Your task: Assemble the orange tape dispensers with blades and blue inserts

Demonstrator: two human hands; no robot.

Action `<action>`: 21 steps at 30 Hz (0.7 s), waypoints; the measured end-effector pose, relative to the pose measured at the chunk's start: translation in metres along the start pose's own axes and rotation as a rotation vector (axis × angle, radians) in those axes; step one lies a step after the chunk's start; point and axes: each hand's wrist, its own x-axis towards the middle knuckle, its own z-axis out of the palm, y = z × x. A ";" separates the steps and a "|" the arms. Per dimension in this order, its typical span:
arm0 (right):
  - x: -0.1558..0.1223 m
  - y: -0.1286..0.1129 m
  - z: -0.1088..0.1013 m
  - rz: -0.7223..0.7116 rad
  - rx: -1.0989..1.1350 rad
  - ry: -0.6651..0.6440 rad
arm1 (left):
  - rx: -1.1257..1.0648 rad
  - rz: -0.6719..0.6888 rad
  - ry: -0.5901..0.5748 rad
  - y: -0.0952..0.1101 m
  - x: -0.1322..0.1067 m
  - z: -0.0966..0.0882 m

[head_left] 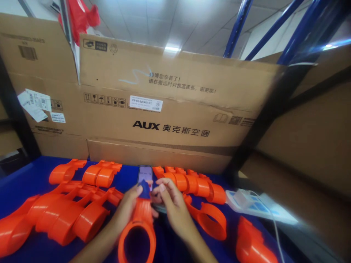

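Note:
My left hand (126,205) is closed around the neck of an orange plastic part with a ring (140,215) at its lower end. A small dark blue piece (144,190) sits at the top of that part, under my left thumb. Close beside it on the right, my right hand (173,206) has its fingers curled and its thumb near the index finger. What lies between those fingers, if anything, I cannot make out. Behind my hands a phone (145,173) with a lit screen stands partly hidden.
Several similar orange parts (61,215) lie in a row at left, and more orange parts (192,183) at right on the blue surface (20,184). A white power strip (260,208) with a cable is at far right. A cardboard panel (170,135) closes the back.

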 end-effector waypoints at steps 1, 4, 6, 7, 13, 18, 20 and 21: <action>0.000 -0.002 -0.005 -0.029 -0.108 0.027 | -0.083 -0.020 -0.006 0.002 0.000 0.000; -0.002 -0.013 -0.019 -0.064 -0.581 -0.039 | -0.258 0.037 0.018 0.010 0.000 -0.004; -0.006 -0.021 -0.025 -0.061 -0.719 -0.138 | -0.300 0.085 0.048 0.014 0.000 -0.007; -0.007 -0.024 -0.027 -0.059 -0.747 -0.193 | -0.303 0.101 0.060 0.015 0.001 -0.008; -0.015 -0.027 -0.024 -0.074 -0.754 -0.370 | -0.289 0.099 0.044 0.015 -0.005 -0.003; -0.017 -0.019 -0.018 -0.133 -0.718 -0.323 | -0.278 0.081 0.037 0.013 -0.006 -0.001; -0.016 -0.018 -0.017 -0.147 -0.736 -0.313 | -0.296 0.108 0.056 0.012 -0.004 -0.001; -0.016 -0.017 -0.017 -0.149 -0.757 -0.306 | -0.307 0.112 0.060 0.012 -0.003 -0.001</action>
